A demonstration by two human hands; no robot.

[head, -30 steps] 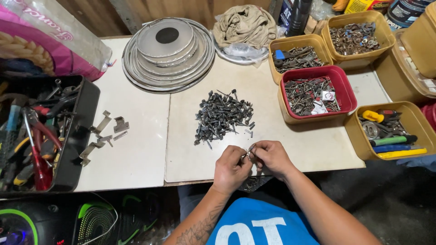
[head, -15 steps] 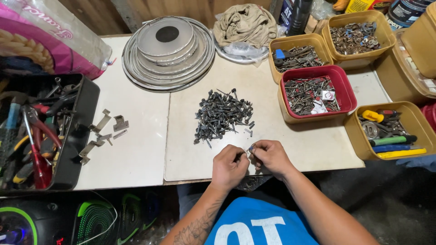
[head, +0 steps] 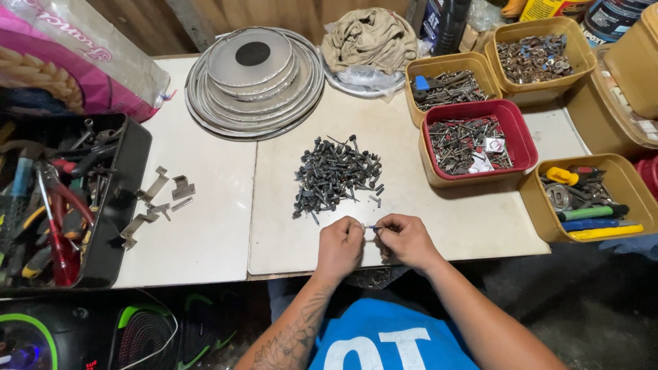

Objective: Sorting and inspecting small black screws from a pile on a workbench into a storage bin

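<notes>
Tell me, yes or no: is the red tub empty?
No, the red tub is filled with a loose mix of small metal screws and bits.

Screw pile [head: 336, 175] dark grey on white table [head: 205, 240]. One tub [head: 473, 145] red, other tubs [head: 589, 199] mustard yellow. Shirt [head: 384, 342] blue, white lettering. Toolbox [head: 103, 226] black. Cloth [head: 370, 38] khaki.

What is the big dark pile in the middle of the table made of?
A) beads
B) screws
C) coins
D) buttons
B: the pile of screws shows thin dark shanks with heads, and the left hand and right hand pinch one screw from it between their fingertips at the table's front edge.
</notes>
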